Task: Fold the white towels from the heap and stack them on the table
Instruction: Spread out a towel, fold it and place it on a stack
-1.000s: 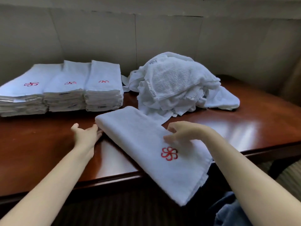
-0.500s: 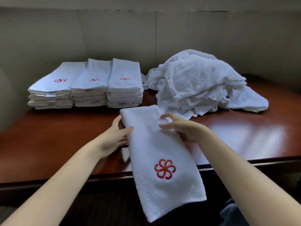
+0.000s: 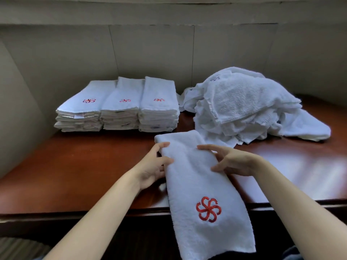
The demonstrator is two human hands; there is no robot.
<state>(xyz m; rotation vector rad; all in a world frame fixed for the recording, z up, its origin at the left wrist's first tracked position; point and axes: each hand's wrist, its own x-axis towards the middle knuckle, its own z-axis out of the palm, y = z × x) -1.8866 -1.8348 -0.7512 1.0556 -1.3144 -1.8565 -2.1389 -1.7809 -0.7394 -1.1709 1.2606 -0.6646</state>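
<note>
1. Folded towel [image 3: 199, 181], white, a long narrow strip, lies across the front edge of the bench [image 3: 75, 175]. Far end is on the bench top, near end hangs over the front edge.
2. Red pinwheel logo [image 3: 208, 209] faces up on the overhanging part.
3. Left hand [image 3: 152, 166] grips the towel's left long edge near its far end: thumb on top, fingers curled at the edge and seemingly tucked under it.
4. Right hand [image 3: 231, 162] is on the towel's right long edge, across from the left hand. Index finger stretched over the top surface, thumb lower against the edge, other fingers curled behind. Looks like a loose pinch on the edge.
5. Both forearms bare, coming in from the bottom of the view.
6. Heap of unfolded towels [image 3: 247, 106], white, crumpled, sits toward the back right of the bench. Its front fringe lies just beside the far end of the folded towel; cannot tell if they touch.
7. Three stacks of folded towels [image 3: 120, 106] stand side by side at the back left of the bench, touching each other, each top towel showing a red logo.
8. The rightmost stack is just beside the left fringe of the heap.
9. Bench is glossy reddish-brown wood; grey panelled wall [image 3: 150, 53] behind it.
</note>
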